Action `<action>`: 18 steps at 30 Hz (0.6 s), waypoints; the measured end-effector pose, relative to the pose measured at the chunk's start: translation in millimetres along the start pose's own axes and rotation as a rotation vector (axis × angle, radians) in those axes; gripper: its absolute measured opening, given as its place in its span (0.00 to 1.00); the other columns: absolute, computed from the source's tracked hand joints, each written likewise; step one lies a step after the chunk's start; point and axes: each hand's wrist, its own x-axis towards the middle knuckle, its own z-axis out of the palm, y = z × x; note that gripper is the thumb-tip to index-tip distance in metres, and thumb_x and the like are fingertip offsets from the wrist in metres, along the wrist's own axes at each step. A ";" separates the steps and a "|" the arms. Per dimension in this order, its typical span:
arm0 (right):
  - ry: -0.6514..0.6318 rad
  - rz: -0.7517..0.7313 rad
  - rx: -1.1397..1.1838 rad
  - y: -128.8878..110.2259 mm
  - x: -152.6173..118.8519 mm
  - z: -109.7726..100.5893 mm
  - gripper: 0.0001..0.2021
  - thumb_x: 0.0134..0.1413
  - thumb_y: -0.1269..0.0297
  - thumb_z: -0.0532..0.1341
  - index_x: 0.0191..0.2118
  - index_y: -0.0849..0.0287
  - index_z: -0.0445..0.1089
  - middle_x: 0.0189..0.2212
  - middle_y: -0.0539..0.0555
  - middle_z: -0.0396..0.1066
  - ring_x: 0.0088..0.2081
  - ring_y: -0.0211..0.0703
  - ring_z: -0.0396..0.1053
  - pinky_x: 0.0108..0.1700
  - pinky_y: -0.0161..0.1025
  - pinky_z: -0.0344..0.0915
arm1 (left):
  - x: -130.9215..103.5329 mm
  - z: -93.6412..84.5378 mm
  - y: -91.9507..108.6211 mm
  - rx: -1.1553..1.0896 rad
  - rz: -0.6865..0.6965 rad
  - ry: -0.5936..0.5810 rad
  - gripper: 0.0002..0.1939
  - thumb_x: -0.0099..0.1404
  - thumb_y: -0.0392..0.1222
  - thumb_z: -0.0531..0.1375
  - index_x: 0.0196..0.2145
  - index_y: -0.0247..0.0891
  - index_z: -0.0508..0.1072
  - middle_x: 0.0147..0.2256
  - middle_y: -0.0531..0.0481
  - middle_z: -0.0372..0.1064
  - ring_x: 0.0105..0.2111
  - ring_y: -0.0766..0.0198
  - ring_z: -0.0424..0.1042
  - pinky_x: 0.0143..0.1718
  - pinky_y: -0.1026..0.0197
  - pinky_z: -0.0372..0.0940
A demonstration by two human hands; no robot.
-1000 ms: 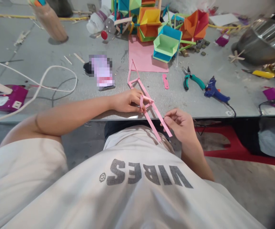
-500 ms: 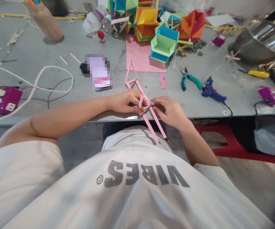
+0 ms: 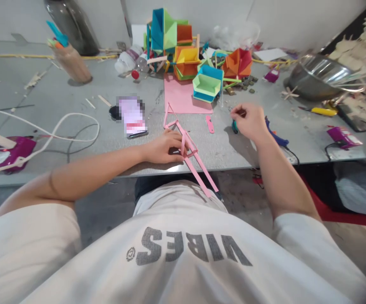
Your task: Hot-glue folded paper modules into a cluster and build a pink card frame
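Note:
My left hand (image 3: 165,147) lies at the table's near edge, holding a frame of pink paper strips (image 3: 183,137). Two long strips of the frame stick out past the edge toward my chest. My right hand (image 3: 249,120) is further right over the table, fingers curled, fingertips pinched at the head of the teal-handled pliers (image 3: 233,125). That hand hides most of the pliers, and only a bit of teal handle shows below it. Just right of the hand lies the blue glue gun (image 3: 277,137).
A pink paper sheet (image 3: 181,96) and a short pink piece (image 3: 209,124) lie beyond the frame. Colourful folded paper boxes (image 3: 206,84) crowd the back middle. A phone (image 3: 132,118), a white cable (image 3: 75,116), a pen cup (image 3: 72,63) and a steel bowl (image 3: 319,76) are also on the grey table (image 3: 43,93).
My right hand has let go of the pink strips and moved up and right onto the pliers. My left hand stays on the frame. The view has tilted up.

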 end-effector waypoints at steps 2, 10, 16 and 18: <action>0.008 0.035 -0.058 2.3 38.8 -2.0 0.03 0.63 0.72 0.72 0.36 0.58 0.81 0.36 0.57 0.84 0.43 0.50 0.82 0.55 0.55 0.78 | -2.3 -1.6 -0.3 0.007 -0.022 -0.006 0.14 0.79 0.56 0.74 0.44 0.44 0.90 0.56 0.38 0.90 0.58 0.44 0.86 0.69 0.40 0.68; 0.113 0.163 -0.096 -8.6 126.6 24.8 0.17 0.72 0.61 0.64 0.30 0.61 0.78 0.43 0.67 0.90 0.50 0.55 0.87 0.55 0.50 0.77 | -11.0 -13.2 -9.3 0.018 0.035 0.089 0.22 0.76 0.63 0.76 0.50 0.42 0.89 0.53 0.34 0.89 0.55 0.46 0.88 0.65 0.41 0.73; 0.149 0.237 -0.085 2.7 125.4 40.5 0.08 0.62 0.74 0.70 0.43 0.61 0.87 0.47 0.69 0.91 0.57 0.67 0.86 0.64 0.60 0.78 | -7.7 -12.7 -11.3 0.001 0.119 0.075 0.25 0.74 0.66 0.77 0.49 0.41 0.88 0.52 0.33 0.89 0.51 0.47 0.88 0.57 0.45 0.76; 0.135 0.248 -0.122 3.3 123.4 38.5 0.12 0.66 0.73 0.67 0.49 0.62 0.88 0.53 0.70 0.90 0.60 0.67 0.85 0.67 0.59 0.77 | -6.5 -13.6 -12.8 0.006 0.147 0.111 0.24 0.75 0.65 0.76 0.49 0.41 0.88 0.50 0.33 0.89 0.50 0.47 0.88 0.56 0.47 0.77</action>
